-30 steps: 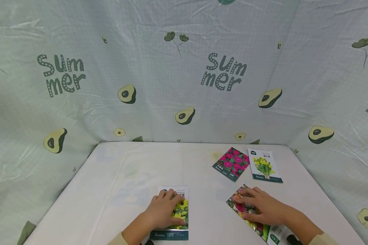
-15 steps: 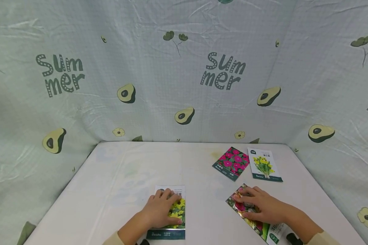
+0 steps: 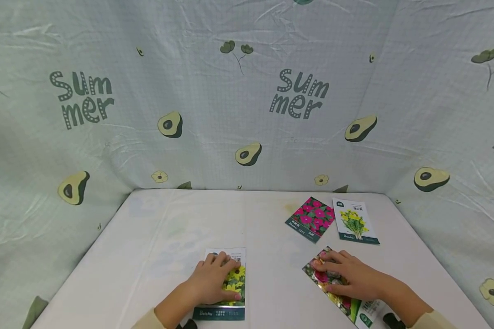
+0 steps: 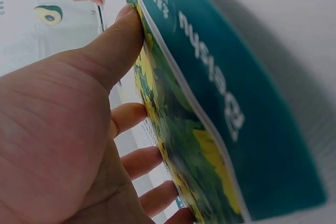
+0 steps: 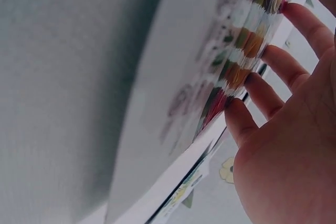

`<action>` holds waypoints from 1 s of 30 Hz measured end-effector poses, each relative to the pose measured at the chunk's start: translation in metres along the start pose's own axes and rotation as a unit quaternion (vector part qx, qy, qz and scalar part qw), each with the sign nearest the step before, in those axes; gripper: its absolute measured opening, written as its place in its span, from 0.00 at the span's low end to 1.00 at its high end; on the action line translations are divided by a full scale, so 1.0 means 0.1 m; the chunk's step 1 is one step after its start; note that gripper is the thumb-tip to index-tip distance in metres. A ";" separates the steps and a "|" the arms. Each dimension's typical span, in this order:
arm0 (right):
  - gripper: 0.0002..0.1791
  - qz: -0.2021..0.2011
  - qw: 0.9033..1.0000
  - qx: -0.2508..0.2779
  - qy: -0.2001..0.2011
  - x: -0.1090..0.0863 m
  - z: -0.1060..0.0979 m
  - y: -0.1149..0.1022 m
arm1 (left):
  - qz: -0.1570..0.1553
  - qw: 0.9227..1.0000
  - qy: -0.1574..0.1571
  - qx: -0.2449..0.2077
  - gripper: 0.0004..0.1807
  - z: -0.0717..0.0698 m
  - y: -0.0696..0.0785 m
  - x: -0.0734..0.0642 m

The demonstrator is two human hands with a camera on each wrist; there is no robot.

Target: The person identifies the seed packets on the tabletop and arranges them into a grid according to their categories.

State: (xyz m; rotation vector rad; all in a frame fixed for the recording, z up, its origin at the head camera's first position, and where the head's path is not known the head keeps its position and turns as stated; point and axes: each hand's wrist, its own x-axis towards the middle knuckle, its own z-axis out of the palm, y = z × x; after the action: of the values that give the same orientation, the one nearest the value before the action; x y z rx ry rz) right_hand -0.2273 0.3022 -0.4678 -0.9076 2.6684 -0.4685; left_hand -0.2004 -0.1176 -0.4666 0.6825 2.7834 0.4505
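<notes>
On the white table lies a seed packet with yellow flowers and a dark green band (image 3: 235,279). My left hand (image 3: 206,284) rests on it, fingers spread over the picture and thumb near its right edge. In the left wrist view the fingertips (image 4: 152,156) touch the packet's face, and its banded end bends slightly. To the right, a slanted packet with multicoloured flowers (image 3: 338,300) lies beneath my right hand (image 3: 354,278). Its spread fingertips (image 5: 257,85) press on the printed front in the right wrist view. The palm hides part of each packet.
Farther back on the right lie a packet with pink flowers (image 3: 313,218) and a white packet with a yellow flower bunch (image 3: 354,223), close side by side. A pale curtain (image 3: 206,91) printed with avocados surrounds the table (image 3: 169,228).
My left hand and the yellow-flower packet beneath it have slid a little to the left along the table. The right hand and the other packets stay nearly where they were.
</notes>
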 end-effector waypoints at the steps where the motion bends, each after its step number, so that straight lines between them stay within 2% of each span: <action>1: 0.34 0.001 1.000 0.001 0.000 0.00 0.00 0.00 | 0.000 1.000 0.000 0.002 0.42 -0.01 0.00 0.00; 10: 0.35 -0.003 1.000 0.008 0.006 0.01 0.02 -0.02 | 0.000 1.000 -0.007 -0.004 0.41 -0.01 0.00 0.00; 17: 0.34 -0.028 0.999 -0.013 0.025 0.02 0.02 -0.08 | -0.002 1.000 -0.008 -0.004 0.42 -0.01 -0.01 0.00; 25: 0.36 -0.018 1.000 -0.013 0.015 0.05 0.04 -0.09 | -0.001 1.000 -0.008 0.001 0.42 -0.02 0.00 -0.01; 30: 0.36 0.006 1.000 -0.011 0.008 0.07 0.05 -0.11 | -0.001 1.000 -0.007 -0.002 0.42 0.00 -0.01 0.00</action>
State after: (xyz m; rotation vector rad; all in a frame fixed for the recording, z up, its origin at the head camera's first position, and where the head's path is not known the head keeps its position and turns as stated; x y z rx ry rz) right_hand -0.2252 0.2884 -0.4696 -0.8985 2.6962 -0.4469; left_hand -0.2008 -0.1190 -0.4668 0.6792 2.7696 0.4488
